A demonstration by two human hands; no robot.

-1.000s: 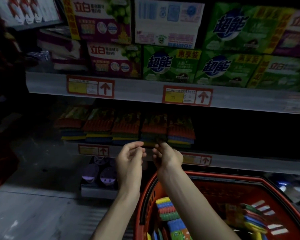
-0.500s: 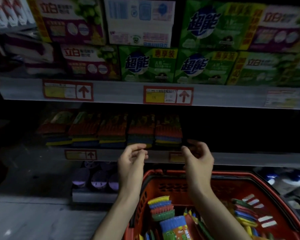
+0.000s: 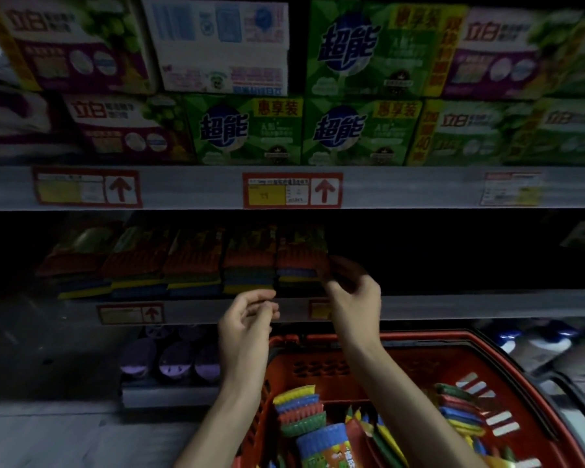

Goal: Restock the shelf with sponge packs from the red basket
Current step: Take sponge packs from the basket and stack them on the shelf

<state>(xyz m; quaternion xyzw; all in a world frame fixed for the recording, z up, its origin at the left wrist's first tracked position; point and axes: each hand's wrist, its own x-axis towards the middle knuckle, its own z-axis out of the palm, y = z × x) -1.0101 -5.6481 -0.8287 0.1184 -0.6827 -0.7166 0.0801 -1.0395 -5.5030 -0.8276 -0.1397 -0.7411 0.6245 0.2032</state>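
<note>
Right hand [image 3: 353, 298]: fingers spread, beside last sponge pack [image 3: 301, 261], holding nothing.
Left hand [image 3: 247, 319]: loosely curled, empty.
Risk: fingers could topple that pack.

Red basket [image 3: 379, 363]: moulded plastic, perforated wall, slight sheen. Sponge packs [image 3: 301, 413] at 6 o'clock: ridged foam in glossy film. Shelf edge [image 3: 453, 304]: smooth painted metal, matt.

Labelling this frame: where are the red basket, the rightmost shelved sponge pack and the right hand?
red basket [image 3: 419, 336]: head view, back rim.
rightmost shelved sponge pack [image 3: 301, 261]: head view, front face.
right hand [image 3: 355, 302]: head view, back of hand.
</note>
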